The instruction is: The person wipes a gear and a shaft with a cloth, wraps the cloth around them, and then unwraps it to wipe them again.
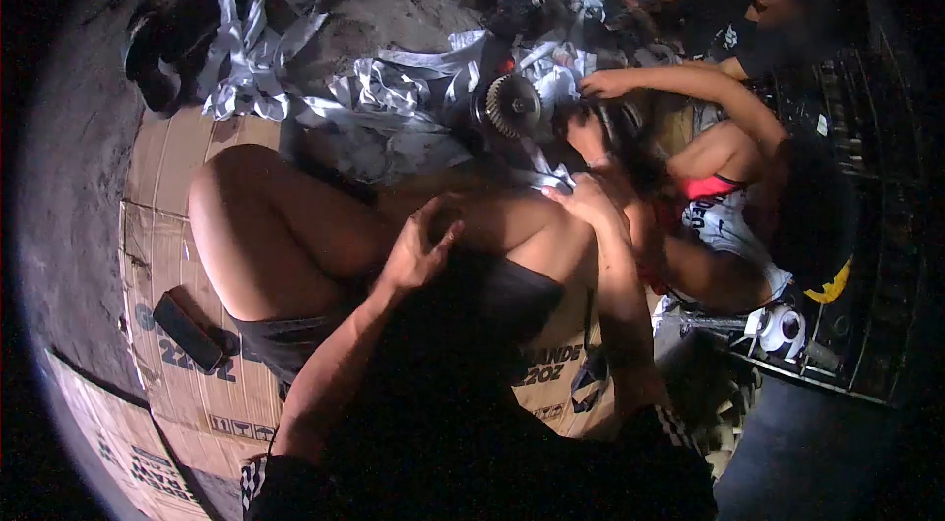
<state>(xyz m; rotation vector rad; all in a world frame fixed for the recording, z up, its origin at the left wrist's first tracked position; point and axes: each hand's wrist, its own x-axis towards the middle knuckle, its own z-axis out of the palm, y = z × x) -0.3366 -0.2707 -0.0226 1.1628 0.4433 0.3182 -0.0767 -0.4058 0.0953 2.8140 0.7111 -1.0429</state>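
My left hand (421,250) is raised in front of my bent leg, its fingers loosely curved and apart from the thumb, with nothing visible between them. Over my other leg, my right hand (591,201) pinches the end of a white cloth strip (539,165). That strip runs up toward a round metal gear (514,106), which stands on its edge among pale cloth strips. Just right of the gear is a co-worker's hand (585,135), beside a dark part too dim to make out.
A co-worker (733,226) sits close on the right; another person (758,14) is behind. White strips (246,68) lie heaped at the upper left. A dark phone-like object (189,329) lies on the cardboard (157,265). A white roll (783,331) is at the right.
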